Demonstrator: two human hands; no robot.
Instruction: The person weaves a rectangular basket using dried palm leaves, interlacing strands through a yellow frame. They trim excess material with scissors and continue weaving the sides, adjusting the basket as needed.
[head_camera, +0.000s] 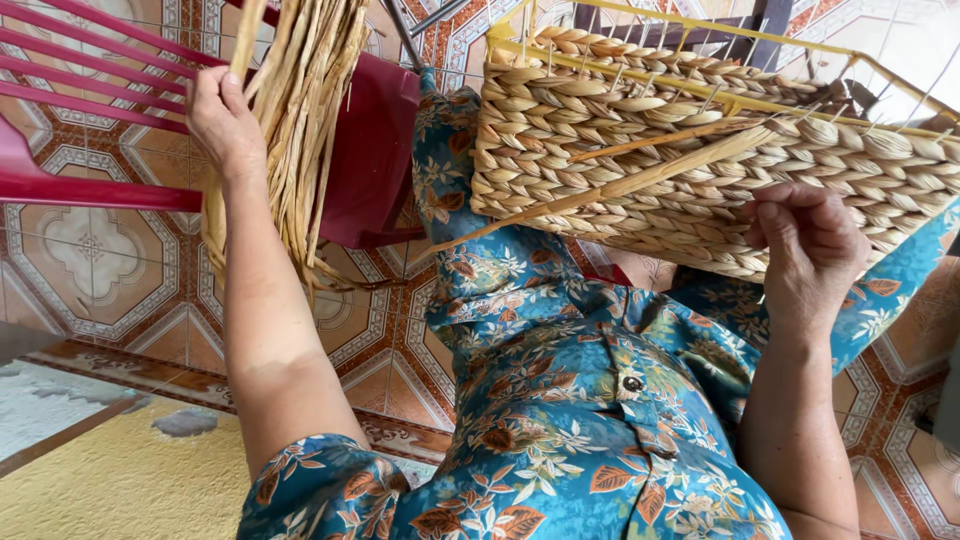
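A half-woven basket of plaited dried straw on a yellow wire frame rests on my lap, against my blue floral clothing. My right hand grips its lower right side, fingers curled on the weave. A loose flat strand slants across the basket's face towards that hand. My left hand reaches up at the left and is closed on strands at the edge of a hanging bundle of dried straw.
The straw bundle is draped over a red plastic chair, whose slatted back fills the top left. Patterned orange and white floor tiles lie below. A yellow mat is at the bottom left.
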